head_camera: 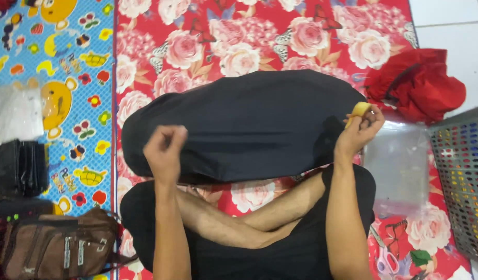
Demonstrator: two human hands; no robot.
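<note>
Over by the mat's left edge we've got a brown bag [60,243], then our left hand [165,150] curled tight into a fist, pinching the near edge of the black cloth [244,124] spread across the floral mat [208,41]. Our right hand [359,129] grips the cloth's right end, fingers closed round a small yellow piece [360,110], with a clear plastic bag [397,166] and a grey basket [465,181] at the mat's right edge.

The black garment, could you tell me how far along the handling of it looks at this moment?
The black garment is held up spread between both hands, not folded. The left hand grips its near edge; the right hand pinches the other side along with a small yellow piece. The clear plastic bag lies unfilled beside it.
</note>
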